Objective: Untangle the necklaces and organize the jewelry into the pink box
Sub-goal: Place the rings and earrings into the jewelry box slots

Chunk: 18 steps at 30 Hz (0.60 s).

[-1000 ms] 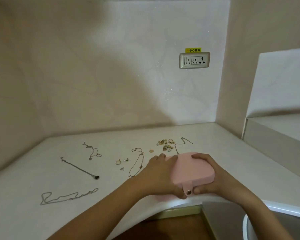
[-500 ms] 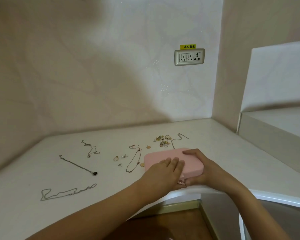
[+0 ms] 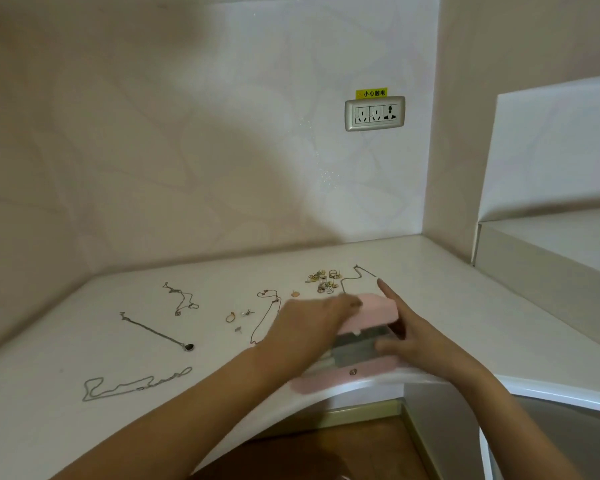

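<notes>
The pink box (image 3: pixel 326 380) sits at the counter's curved front edge with its lid (image 3: pixel 374 308) tilted up and a grey inside showing. My left hand (image 3: pixel 312 322), blurred, lies with its fingers over the lid's top. My right hand (image 3: pixel 413 332) holds the box's right side, index finger straight along the lid and thumb across the opening. Left of the box lie a thin gold necklace (image 3: pixel 267 315), a tangled chain (image 3: pixel 181 299), a chain with a dark pendant (image 3: pixel 156 331) and a silver chain (image 3: pixel 136 386). Another chain (image 3: pixel 357 274) and a pile of small jewelry (image 3: pixel 323 280) lie behind it.
A gold ring (image 3: pixel 230 317) and small studs (image 3: pixel 246 312) lie between the chains. The white counter (image 3: pixel 66 427) meets walls at the back and left. A raised ledge (image 3: pixel 551 254) stands at right, a wall socket (image 3: pixel 374 113) above. Wooden floor shows below the front edge.
The box's lid has swung up from flat and shut. My left hand slid further back along the lid; my right hand moved from the front corner to the right side, index finger now straight.
</notes>
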Motion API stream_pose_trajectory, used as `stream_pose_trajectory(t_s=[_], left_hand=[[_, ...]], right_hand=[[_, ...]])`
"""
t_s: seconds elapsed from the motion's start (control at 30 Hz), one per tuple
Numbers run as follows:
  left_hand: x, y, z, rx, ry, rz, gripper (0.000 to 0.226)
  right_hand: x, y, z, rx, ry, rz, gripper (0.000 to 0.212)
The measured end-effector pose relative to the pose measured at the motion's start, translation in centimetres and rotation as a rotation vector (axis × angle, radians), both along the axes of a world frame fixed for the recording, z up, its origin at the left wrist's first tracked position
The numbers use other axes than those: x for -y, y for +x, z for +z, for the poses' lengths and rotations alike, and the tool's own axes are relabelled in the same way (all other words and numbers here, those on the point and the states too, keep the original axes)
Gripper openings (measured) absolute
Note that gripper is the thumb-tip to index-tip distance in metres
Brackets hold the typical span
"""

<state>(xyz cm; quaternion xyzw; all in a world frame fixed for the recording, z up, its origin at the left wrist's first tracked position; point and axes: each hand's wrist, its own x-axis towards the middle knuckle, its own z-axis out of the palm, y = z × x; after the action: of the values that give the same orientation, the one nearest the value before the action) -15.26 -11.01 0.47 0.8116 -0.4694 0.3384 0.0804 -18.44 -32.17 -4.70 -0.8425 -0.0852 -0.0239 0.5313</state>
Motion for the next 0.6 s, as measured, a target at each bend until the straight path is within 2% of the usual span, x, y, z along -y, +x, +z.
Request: stream_pose_trajectory(t_s=[0.03, 0.07, 0.13, 0.23, 0.4, 0.53, 0.6], left_hand=[[0.2, 0.4, 1.2, -0.077, -0.08, 0.064, 0.03], [0.2, 0.9, 2.2, -0.181, -0.153, 0.116, 0.037], [0.2, 2.5, 3.8, -0.334, -0.239, 0.149, 0.034], [0.1, 5.9, 5.2, -0.407, -0.343, 0.159, 0.027], [-1.4, 11.9, 5.0, -0.565, -0.41, 0.372, 0.034], [-4.0, 13.8, 2.0, -0.742, -0.401, 0.53, 0.036], [-4.9, 14.1, 0.2, -0.797, -0.408, 0.547, 0.027]], right_hand=[[0.0, 0.0, 0.1, -0.002, 0.056, 0.004, 0.095], [0.1, 0.1, 0.2, -0.003, 0.078, 0.009, 0.09], [-0.1, 0.2, 0.1, -0.015, 0.036, 0.026, 0.091], [-0.5, 0.4, -0.4, -0.028, -0.038, 0.008, 0.092], [-0.6, 0.6, -0.5, -0.013, -0.067, -0.065, 0.061], [-0.9, 0.8, -0.8, 0.027, -0.13, -0.128, 0.035], [-1.3, 0.9, -0.7, 0.037, -0.14, -0.157, 0.029]])
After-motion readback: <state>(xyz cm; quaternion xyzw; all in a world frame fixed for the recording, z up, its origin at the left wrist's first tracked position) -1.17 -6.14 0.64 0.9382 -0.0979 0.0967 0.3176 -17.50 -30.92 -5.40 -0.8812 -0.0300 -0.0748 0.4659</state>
